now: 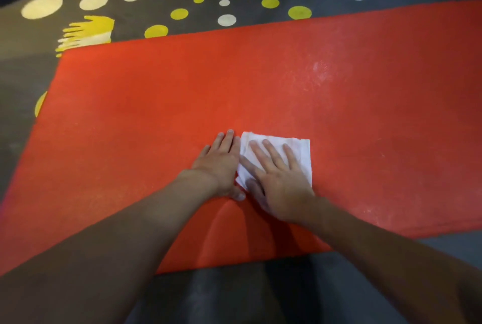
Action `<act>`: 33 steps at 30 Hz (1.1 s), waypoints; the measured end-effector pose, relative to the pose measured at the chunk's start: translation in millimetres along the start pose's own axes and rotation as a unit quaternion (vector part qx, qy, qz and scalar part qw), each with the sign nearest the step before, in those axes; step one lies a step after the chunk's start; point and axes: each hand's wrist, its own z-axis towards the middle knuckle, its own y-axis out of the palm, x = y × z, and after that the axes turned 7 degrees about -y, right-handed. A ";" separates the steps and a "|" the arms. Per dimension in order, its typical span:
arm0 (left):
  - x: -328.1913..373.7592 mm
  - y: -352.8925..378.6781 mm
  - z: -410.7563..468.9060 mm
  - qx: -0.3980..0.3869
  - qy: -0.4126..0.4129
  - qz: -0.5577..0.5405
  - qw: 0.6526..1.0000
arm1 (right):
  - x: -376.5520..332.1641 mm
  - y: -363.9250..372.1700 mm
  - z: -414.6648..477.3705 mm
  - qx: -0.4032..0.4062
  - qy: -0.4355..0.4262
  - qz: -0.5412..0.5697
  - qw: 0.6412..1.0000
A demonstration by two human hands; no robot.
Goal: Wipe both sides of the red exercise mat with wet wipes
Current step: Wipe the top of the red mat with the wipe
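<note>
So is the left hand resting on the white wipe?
No, the left hand lies flat on the red mat beside the wipe.

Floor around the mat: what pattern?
Dark grey floor with white and yellow dots plus yellow hand-shaped prints, clearest in the head view's upper left.

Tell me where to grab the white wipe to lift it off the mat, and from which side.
Pinch the wet wipe at its far right corner, coming from the right. It lies flat on the red mat; the right hand covers its middle, the left hand crowds its left edge, so only that corner looks exposed.
</note>
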 end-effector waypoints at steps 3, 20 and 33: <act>-1.8 14.2 -15.1 0.014 -0.011 -0.013 1.000 | 42.0 -4.7 -9.5 0.001 -0.012 -0.035 0.999; -19.4 31.4 -53.6 -0.029 -0.106 -0.010 0.994 | -53.1 22.1 -81.2 0.006 -0.090 -0.046 0.995; -72.9 26.2 -47.6 0.005 -0.154 -0.051 0.987 | -42.7 18.7 -52.6 0.085 -0.015 -0.052 0.995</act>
